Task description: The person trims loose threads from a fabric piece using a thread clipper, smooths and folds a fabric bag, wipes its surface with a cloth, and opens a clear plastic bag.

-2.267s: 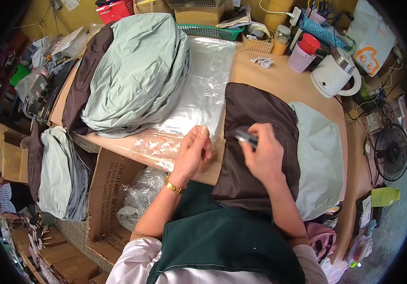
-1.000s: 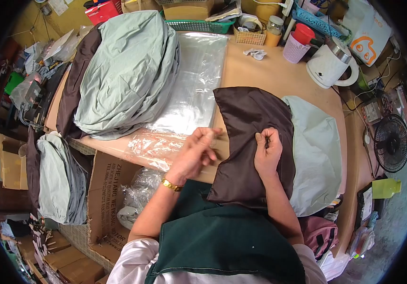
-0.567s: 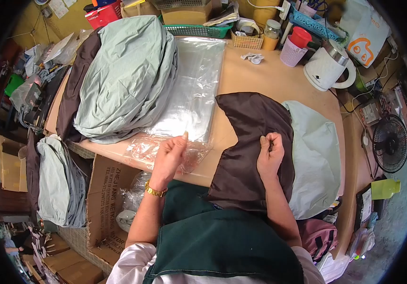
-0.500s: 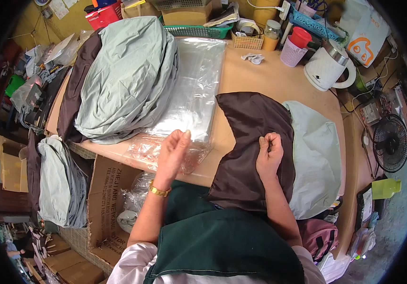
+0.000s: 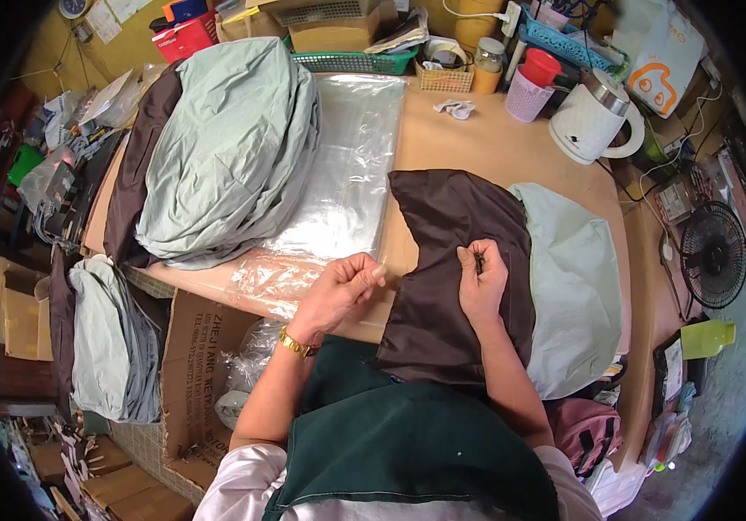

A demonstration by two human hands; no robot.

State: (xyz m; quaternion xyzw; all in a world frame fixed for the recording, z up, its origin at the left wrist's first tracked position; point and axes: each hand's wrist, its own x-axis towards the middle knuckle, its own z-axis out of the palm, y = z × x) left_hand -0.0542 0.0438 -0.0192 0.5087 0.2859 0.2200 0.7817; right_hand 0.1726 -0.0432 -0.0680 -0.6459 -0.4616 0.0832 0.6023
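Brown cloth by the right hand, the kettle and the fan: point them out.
Brown cloth (image 5: 434,300): head view, its middle.
Kettle (image 5: 588,123): head view, its white body.
Fan (image 5: 714,255): head view, centre of its grille.

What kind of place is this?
Probably a small sewing or packing workshop. Shiny dark brown cloth lies on a broad tan table, near a big heap of wrinkled pale green fabric and flat clear plastic sheeting.
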